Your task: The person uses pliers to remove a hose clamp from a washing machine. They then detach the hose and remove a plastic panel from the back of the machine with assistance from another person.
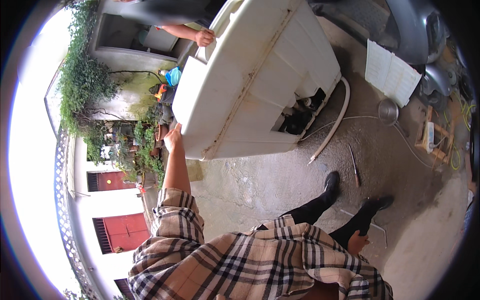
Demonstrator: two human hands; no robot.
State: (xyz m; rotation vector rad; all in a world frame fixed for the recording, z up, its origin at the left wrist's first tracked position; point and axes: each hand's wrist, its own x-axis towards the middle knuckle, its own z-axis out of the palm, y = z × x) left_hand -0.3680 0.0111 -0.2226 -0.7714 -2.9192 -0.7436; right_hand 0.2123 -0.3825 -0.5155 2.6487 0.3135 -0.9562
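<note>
Head view shows a dingy white washing machine ahead, over concrete floor; its rust-stained seam slants from lower left to upper right, its end with the dark opening points rightward. Longest axis: cannot tell. Left hand touches its corner, right hand trousers; whether either's fingers grasp, I cannot tell.

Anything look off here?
Yes. The boxy white plastic appliance gapes open near one edge, exposing dark inner parts. A rust-brown stained seam crosses it. The grey concrete floor beside it looks wet, possibly spillage; source unclear.
</note>
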